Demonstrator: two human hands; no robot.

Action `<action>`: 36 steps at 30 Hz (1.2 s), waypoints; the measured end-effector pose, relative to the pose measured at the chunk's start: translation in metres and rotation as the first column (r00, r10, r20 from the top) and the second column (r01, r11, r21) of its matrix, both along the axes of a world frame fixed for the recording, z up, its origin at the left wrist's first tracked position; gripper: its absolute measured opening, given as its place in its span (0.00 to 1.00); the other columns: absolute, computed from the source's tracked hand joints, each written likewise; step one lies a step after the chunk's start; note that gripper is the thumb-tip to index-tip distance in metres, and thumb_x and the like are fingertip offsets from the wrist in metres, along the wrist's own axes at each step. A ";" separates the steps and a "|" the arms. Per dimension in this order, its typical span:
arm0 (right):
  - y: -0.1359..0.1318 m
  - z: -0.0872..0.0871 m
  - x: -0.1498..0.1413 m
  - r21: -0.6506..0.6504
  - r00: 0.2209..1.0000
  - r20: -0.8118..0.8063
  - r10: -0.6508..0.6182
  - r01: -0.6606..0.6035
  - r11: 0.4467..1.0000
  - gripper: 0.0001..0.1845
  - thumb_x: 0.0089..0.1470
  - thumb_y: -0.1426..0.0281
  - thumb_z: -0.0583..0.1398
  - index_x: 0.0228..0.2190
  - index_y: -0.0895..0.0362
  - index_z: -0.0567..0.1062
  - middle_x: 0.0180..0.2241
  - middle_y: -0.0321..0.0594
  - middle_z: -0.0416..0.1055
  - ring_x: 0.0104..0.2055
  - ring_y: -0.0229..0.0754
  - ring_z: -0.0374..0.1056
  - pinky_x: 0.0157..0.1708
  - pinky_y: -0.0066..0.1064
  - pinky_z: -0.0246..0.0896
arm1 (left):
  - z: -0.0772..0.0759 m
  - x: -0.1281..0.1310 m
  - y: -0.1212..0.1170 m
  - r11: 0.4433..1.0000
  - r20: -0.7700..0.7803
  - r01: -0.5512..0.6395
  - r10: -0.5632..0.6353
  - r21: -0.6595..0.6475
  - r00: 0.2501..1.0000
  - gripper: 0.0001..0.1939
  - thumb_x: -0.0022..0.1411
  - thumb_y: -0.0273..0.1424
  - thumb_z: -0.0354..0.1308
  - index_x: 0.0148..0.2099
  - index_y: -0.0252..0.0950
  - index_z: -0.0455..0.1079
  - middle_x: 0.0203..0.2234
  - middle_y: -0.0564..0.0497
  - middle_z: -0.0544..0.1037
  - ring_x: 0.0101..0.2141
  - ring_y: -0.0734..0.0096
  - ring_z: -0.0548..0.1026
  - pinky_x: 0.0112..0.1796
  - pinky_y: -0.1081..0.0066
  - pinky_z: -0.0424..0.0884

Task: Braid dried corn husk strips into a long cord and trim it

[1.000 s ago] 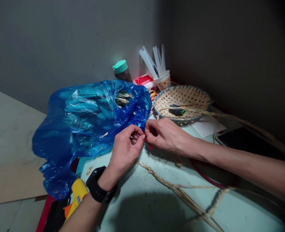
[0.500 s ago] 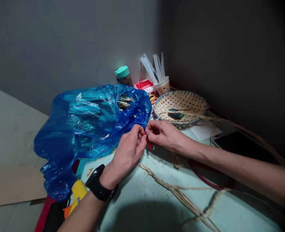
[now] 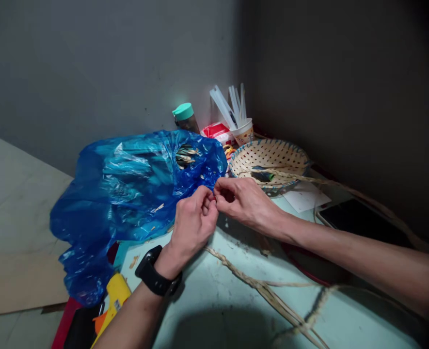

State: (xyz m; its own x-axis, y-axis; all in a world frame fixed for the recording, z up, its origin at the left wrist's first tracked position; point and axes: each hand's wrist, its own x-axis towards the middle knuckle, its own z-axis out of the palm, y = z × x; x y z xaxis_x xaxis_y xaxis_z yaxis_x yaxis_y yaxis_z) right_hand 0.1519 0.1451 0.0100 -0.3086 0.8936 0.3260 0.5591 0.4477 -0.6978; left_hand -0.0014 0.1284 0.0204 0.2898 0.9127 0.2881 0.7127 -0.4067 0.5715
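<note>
My left hand (image 3: 194, 218), with a black watch (image 3: 158, 270) on its wrist, is closed in a pinch. Its fingertips meet those of my right hand (image 3: 241, 201), also pinched. A red string showed between them half a second ago; now the fingers hide it. From beneath my left hand a braided straw cord (image 3: 236, 271) runs toward the lower right, with loose strands spreading at its near part. Whether its far end reaches my fingers is hidden. Just beyond my hands lies a blue plastic bag (image 3: 137, 179), dried stalks showing through its opening.
A woven basket (image 3: 272, 150) with a dark roll inside stands behind my right hand. Near it are a paper cup (image 3: 244, 132) of white sticks, a red-and-white packet (image 3: 216, 131) and a bottle (image 3: 185, 116). A phone (image 3: 363, 220) lies right; a yellow glue gun (image 3: 118, 291) lies left.
Both hands have shifted slightly left, and my right hand a little up. The red string that hung below the fingertips no longer shows. The view has moved slightly.
</note>
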 end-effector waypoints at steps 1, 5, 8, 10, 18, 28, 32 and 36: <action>0.000 -0.001 0.000 0.019 1.000 -0.026 -0.004 0.004 1.000 0.05 0.50 0.73 0.55 0.23 0.58 0.67 0.20 0.31 0.63 0.22 0.32 0.56 0.25 0.25 0.46 | 0.003 -0.001 0.002 0.996 0.079 0.020 -0.013 -0.087 0.997 0.02 0.57 0.26 0.52 0.32 0.37 0.64 0.20 0.56 0.71 0.20 0.75 0.70 0.25 0.75 0.62; -0.004 -0.005 0.001 0.132 0.999 -0.029 0.020 -0.016 0.991 0.05 0.54 0.75 0.54 0.26 0.58 0.67 0.24 0.33 0.66 0.26 0.33 0.59 0.27 0.24 0.48 | 0.007 -0.004 0.009 0.905 0.369 0.155 0.002 -0.395 0.929 0.01 0.57 0.27 0.52 0.32 0.37 0.62 0.17 0.58 0.70 0.17 0.76 0.70 0.22 0.77 0.62; -0.007 -0.011 0.003 0.283 0.991 0.131 -0.008 -0.030 0.959 0.07 0.57 0.73 0.52 0.30 0.58 0.68 0.29 0.37 0.68 0.29 0.36 0.61 0.27 0.27 0.47 | 0.005 -0.003 0.010 0.871 0.436 0.170 0.056 -0.462 0.898 0.02 0.55 0.25 0.51 0.30 0.36 0.61 0.16 0.58 0.70 0.16 0.78 0.68 0.22 0.77 0.60; -0.009 -0.014 0.004 0.351 0.972 0.231 -0.034 -0.051 0.935 0.09 0.59 0.72 0.50 0.32 0.58 0.69 0.31 0.40 0.69 0.29 0.38 0.61 0.26 0.29 0.45 | 0.003 -0.001 0.009 0.874 0.405 0.150 0.058 -0.462 0.912 0.03 0.54 0.24 0.50 0.30 0.37 0.60 0.16 0.59 0.68 0.17 0.77 0.67 0.22 0.77 0.59; -0.005 -0.007 0.000 -0.050 0.986 -0.163 -0.042 0.034 0.998 0.04 0.50 0.73 0.56 0.24 0.58 0.68 0.20 0.31 0.64 0.23 0.32 0.58 0.25 0.24 0.49 | 0.001 -0.003 0.001 0.991 -0.122 0.082 -0.069 0.104 0.990 0.05 0.60 0.24 0.48 0.33 0.38 0.61 0.25 0.56 0.67 0.25 0.75 0.64 0.30 0.74 0.58; 0.006 0.001 0.016 -0.166 0.942 -0.234 0.240 -0.282 0.945 0.03 0.52 0.73 0.56 0.27 0.57 0.65 0.24 0.29 0.63 0.26 0.32 0.56 0.26 0.24 0.50 | -0.007 -0.004 -0.001 0.998 0.131 0.038 -0.045 0.055 0.990 0.04 0.60 0.24 0.50 0.36 0.37 0.65 0.31 0.52 0.70 0.33 0.72 0.69 0.35 0.74 0.64; 0.005 0.000 0.016 -0.223 0.931 -0.280 0.232 -0.299 0.928 0.03 0.52 0.71 0.57 0.27 0.57 0.66 0.24 0.30 0.61 0.27 0.33 0.55 0.26 0.24 0.49 | -0.009 -0.002 0.002 0.999 0.272 0.052 -0.053 0.009 0.961 0.04 0.61 0.24 0.51 0.37 0.38 0.64 0.32 0.53 0.71 0.33 0.73 0.70 0.36 0.73 0.66; 0.007 -0.003 0.016 -0.337 0.900 -0.380 0.213 -0.349 0.875 0.06 0.53 0.68 0.55 0.29 0.58 0.68 0.24 0.32 0.62 0.26 0.34 0.56 0.25 0.25 0.49 | -0.010 0.000 0.004 0.998 0.324 0.041 -0.054 0.047 0.945 0.08 0.58 0.22 0.53 0.40 0.39 0.63 0.33 0.54 0.71 0.34 0.73 0.71 0.37 0.73 0.67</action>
State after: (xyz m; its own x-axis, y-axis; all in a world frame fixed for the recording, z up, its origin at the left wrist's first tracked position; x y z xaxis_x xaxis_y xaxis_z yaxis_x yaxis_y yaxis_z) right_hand 0.1683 0.1517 0.0066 -0.5046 0.8579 0.0973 0.1648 0.2064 -0.9645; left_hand -0.0013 0.1328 0.0104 0.2174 0.8865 0.4086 0.4704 -0.4619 0.7519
